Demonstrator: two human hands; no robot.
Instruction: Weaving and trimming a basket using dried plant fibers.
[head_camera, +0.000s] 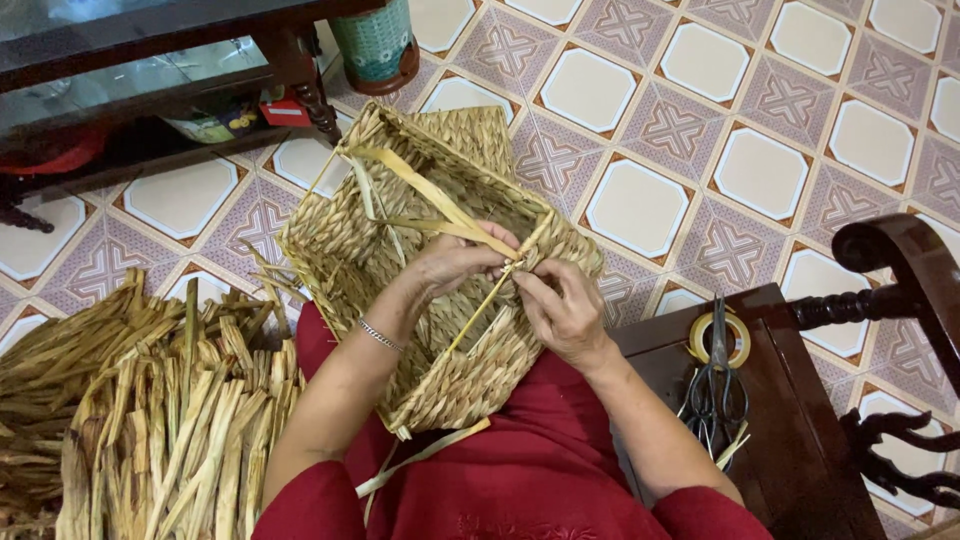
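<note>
A square woven straw basket (370, 240) rests tilted on my lap, its open mouth facing me. My left hand (455, 262) pinches a flat dried straw strand (420, 195) at the basket's near rim; a thin bracelet sits on that wrist. My right hand (560, 310) grips the same rim just to the right, fingers closed on the strand's end where it meets the weave. A loose strand (425, 455) hangs below the basket over my red clothing.
A heap of dried straw stalks (150, 410) lies on the tiled floor at left. Black scissors (715, 385) and a tape roll (720, 340) sit on a dark wooden seat (800, 470) at right. A glass-topped table (120, 60) and green pot (375, 40) stand behind.
</note>
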